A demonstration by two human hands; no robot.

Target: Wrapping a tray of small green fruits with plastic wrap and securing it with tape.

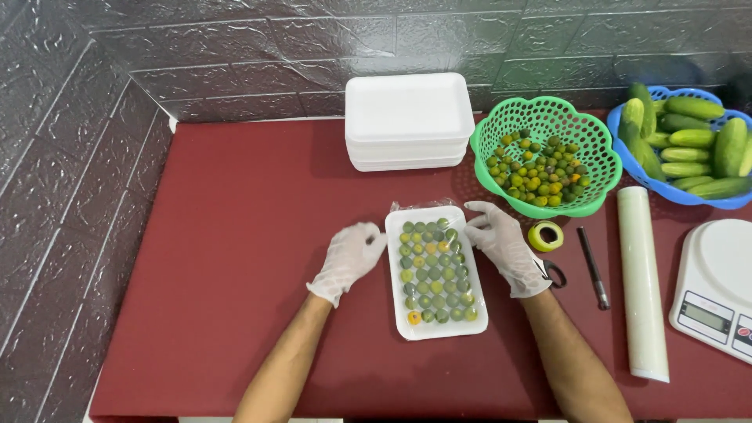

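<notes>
A white foam tray (pixel 435 327) lies on the dark red table, filled with several small green and yellow round fruits (pixel 435 270) and covered with clear film. My left hand (pixel 347 259), in a thin white glove, rests at the tray's left edge with fingers curled against the film. The gloved right hand (pixel 504 244) sits at the tray's upper right corner, fingers pinching the film there.
A stack of white foam trays (pixel 407 119) stands at the back. A green basket (pixel 546 115) holds more small fruits; a blue basket (pixel 636 174) holds cucumbers. A tape roll (pixel 545 235), scissors (pixel 554 273), a dark tool (pixel 593 267), a film roll (pixel 642 282) and a white scale (pixel 717 286) lie to the right.
</notes>
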